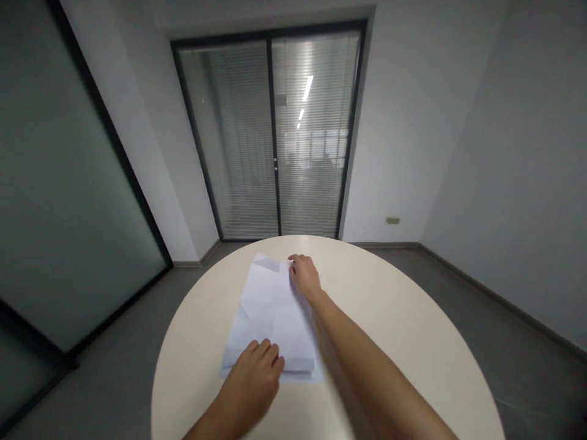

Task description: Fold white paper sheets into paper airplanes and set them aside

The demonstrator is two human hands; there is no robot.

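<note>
A white folded sheet of paper [270,305] lies lengthwise on a round cream table [376,330]. Creases run across its face, and layers show along its near edge. At that near edge is my left hand [257,376], with its fingers curled closed on the paper. Farther off, my right hand [306,276] reaches to the far right corner of the sheet. Its fingers are bent around the edge there, and the thumb side meets the paper. The underside of the paper is hidden.
Beyond the table stands a dark-framed glass partition [277,140] with blinds. A frosted glass panel [68,183] rises on the left, and white walls [413,122] close in the right. A small wall socket plate [393,220] sits low. Grey floor [123,354] surrounds the table.
</note>
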